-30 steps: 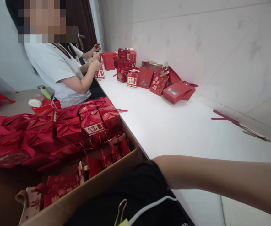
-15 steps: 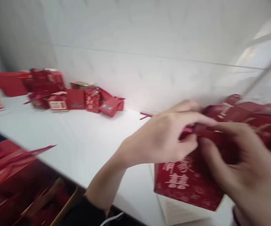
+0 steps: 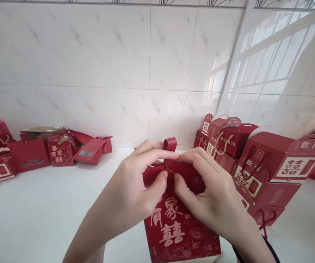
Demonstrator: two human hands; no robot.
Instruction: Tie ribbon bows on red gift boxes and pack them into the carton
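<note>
red gift bag (image 3: 177,237) in front of the person, low centre of view, over the white bench (image 3: 42,215). long axis runs top to bottom, foot canted slightly right; top end with strap loop (image 3: 170,144) points up toward the tiled wall (image 3: 130,54), bottom end toward the wearer. printed front faces the wearer, pale characters read right way up, double-happiness sign lowest. left hand (image 3: 131,182) and right hand (image 3: 214,193) close together at the top edge, both pinching the bag by the strap, thumbs on near side, fingers on far side. loop sticks up between the fingers. can't tell if the base touches the bench. similar bag (image 3: 61,151) off left, beside a windowed red box (image 3: 90,153). stacked red boxes (image 3: 272,157) just right of the right hand.
</note>
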